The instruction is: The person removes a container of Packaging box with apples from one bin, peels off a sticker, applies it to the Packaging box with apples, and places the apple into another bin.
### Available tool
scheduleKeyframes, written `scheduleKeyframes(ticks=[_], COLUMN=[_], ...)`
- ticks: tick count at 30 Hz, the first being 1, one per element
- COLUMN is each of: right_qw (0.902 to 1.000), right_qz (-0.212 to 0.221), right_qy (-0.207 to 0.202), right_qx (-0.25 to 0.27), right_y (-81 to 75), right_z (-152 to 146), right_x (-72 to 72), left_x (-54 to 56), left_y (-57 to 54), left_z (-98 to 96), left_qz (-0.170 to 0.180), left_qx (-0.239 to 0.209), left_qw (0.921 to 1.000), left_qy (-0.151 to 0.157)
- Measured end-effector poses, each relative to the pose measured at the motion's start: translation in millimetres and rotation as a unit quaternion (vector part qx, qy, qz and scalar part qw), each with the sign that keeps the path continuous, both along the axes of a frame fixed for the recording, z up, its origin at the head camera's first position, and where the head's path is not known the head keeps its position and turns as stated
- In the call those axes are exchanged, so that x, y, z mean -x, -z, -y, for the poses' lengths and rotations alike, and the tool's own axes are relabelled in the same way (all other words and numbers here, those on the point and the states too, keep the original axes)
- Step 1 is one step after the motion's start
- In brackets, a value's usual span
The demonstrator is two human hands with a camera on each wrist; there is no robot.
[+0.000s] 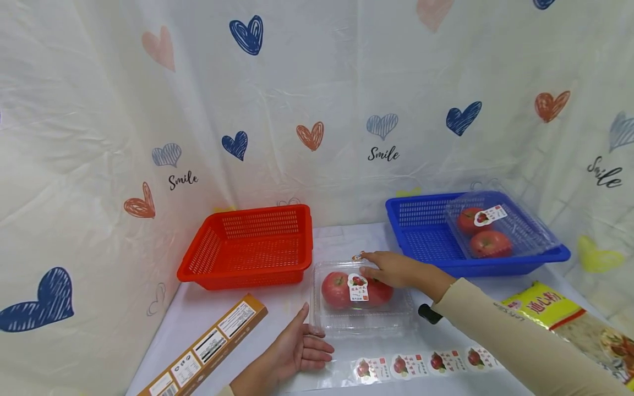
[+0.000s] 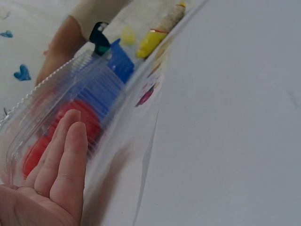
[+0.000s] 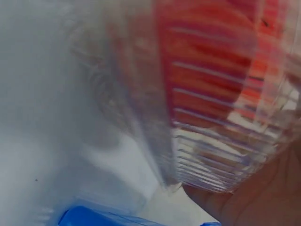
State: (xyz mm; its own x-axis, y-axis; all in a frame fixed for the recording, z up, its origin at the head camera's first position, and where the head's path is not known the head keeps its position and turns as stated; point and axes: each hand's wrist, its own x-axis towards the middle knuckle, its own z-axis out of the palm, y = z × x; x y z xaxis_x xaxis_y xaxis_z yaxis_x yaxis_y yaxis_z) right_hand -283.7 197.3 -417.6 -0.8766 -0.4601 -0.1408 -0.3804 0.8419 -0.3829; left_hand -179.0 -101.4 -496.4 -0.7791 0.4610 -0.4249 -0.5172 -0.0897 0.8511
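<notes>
A clear plastic clamshell box point(image 1: 364, 322) holds two red apples point(image 1: 335, 290) and bears an apple-print label point(image 1: 358, 287) on its lid. My right hand point(image 1: 396, 269) reaches over the box from the right and grips its back part, thumb over the lid and fingers at the back edge. In the right wrist view the hand point(image 3: 263, 193) lies against the box's ridged side. My left hand point(image 1: 302, 349) is at the box's front left corner, palm facing it, fingers straight. Seen from the left wrist, those fingers point(image 2: 70, 155) overlap the clear wall.
A red basket point(image 1: 245, 278) stands back left. The blue basket point(image 1: 416, 264) at back right holds another clear box of apples point(image 1: 490, 243). A strip of labels point(image 1: 406, 366) lies in front, a long orange carton point(image 1: 208, 349) at left, and a yellow food bag point(image 1: 574, 324) at right.
</notes>
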Motion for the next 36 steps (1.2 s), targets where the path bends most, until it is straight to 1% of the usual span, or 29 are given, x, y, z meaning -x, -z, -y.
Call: scheduleKeyframes(ticks=[3,5,8,13,17,22,25,27,33,36], right_qw=[0.9998,0.9996,0.9988,0.9975,0.9976,0.9985,0.9991,0.9991,0.9949,0.9885], right_qz=[0.010,0.017,0.025,0.024,0.016,0.009,0.003,0.006,0.053,0.085], right_qy=[-0.005,-0.004,0.009,0.027,0.034,0.044,0.042,0.041,0.069,0.081], right_qx=[-0.013,-0.023,-0.041,-0.061,-0.058,-0.030,-0.009,0.005,0.051,0.095], right_y=[-2.3,-3.6,-6.3,-11.8,-12.7,-9.7,-7.0,-5.7,-1.3,1.1], right_z=[-1.4,-1.9,-1.7,-1.3,-2.6,-7.9,-11.4,-12.9,-17.4,-18.9], right_x=[-1.2,-3.1,-7.6,-20.4,-30.5,-36.6,-37.9,-38.4,-41.2,-45.5], left_x=[-1.2,-0.5,2.8,9.6,11.9,12.6,13.9,15.5,24.8,31.5], left_y=[1.2,1.4,0.5,-3.8,-5.1,-9.4,-13.3,-15.8,-21.5,-22.6], left_z=[-2.6,-3.1,-2.1,-0.4,-1.2,-7.4,-11.7,-13.8,-17.7,-17.9], left_qz=[0.000,-0.004,-0.013,-0.034,-0.044,-0.057,-0.066,-0.069,-0.085,-0.094], left_qx=[-0.025,-0.030,-0.034,-0.041,-0.050,-0.048,-0.041,-0.033,0.007,0.036], left_qw=[0.9996,0.9995,0.9992,0.9982,0.9968,0.9956,0.9950,0.9948,0.9935,0.9916], left_qy=[-0.010,-0.014,-0.016,-0.028,-0.043,-0.057,-0.063,-0.066,-0.076,-0.081])
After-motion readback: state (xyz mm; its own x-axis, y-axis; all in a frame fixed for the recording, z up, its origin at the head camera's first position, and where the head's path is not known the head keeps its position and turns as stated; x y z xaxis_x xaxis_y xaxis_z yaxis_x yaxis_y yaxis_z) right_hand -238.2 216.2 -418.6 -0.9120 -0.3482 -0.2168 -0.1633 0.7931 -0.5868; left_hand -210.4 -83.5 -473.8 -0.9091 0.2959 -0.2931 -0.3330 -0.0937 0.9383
